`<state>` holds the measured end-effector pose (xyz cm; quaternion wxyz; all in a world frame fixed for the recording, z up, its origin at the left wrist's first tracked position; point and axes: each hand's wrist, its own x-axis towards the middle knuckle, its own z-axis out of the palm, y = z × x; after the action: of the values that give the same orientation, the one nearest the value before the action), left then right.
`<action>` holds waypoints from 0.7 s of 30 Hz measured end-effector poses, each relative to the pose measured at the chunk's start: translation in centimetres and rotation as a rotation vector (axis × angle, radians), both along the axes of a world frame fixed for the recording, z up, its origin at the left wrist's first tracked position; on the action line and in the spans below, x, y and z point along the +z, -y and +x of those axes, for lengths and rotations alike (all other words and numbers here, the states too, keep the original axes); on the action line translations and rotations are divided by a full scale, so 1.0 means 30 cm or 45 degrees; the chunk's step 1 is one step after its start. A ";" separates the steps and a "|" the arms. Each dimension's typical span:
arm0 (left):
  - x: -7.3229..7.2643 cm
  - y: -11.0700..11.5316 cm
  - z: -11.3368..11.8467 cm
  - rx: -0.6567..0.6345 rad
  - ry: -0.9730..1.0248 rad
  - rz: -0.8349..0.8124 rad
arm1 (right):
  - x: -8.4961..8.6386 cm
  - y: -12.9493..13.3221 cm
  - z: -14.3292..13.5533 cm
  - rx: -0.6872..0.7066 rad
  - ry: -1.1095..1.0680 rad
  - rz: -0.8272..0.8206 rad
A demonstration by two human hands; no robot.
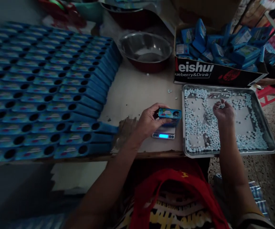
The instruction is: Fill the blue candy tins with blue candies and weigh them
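Observation:
My left hand [151, 121] grips a small blue printed candy box [169, 113] with a dark round hole at one end of its top. Right under the box is a small digital scale [163, 135] with a lit blue display; I cannot tell whether the box touches it. Over the metal tray [230, 153], my right hand [224, 111] is cupped palm up, fingers curled around a few pale candies [221, 105]. Many more pale blue and white candies [199, 128] lie scattered in that tray.
Rows of blue boxes [56, 90] with round holes fill the table's left. A metal bowl [145, 52] stands at the back. A black carton [194, 72] of blue boxes sits behind the tray. At the right edge, another person's hand [262, 82] shows near a red stool [274, 94].

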<state>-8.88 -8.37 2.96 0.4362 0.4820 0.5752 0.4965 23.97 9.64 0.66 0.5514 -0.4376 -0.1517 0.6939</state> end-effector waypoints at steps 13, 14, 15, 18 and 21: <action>-0.028 0.146 -0.162 0.169 -0.122 0.247 | 0.118 0.135 -0.149 0.545 0.269 -0.054; -0.014 0.159 -0.175 0.219 -0.130 0.263 | 0.141 0.153 -0.155 0.598 0.290 -0.054; 0.000 0.170 -0.186 0.264 -0.143 0.271 | 0.165 0.172 -0.163 0.650 0.320 -0.053; 0.036 0.190 -0.199 0.365 -0.187 0.318 | 0.241 0.238 -0.196 0.818 0.441 -0.035; 0.054 0.190 -0.194 0.398 -0.129 0.405 | 0.310 0.301 -0.251 0.953 0.513 0.017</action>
<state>-14.71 -14.07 4.57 0.2428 0.4742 0.5786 0.6177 16.43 0.61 9.95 0.2235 -0.4758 -0.4093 0.7458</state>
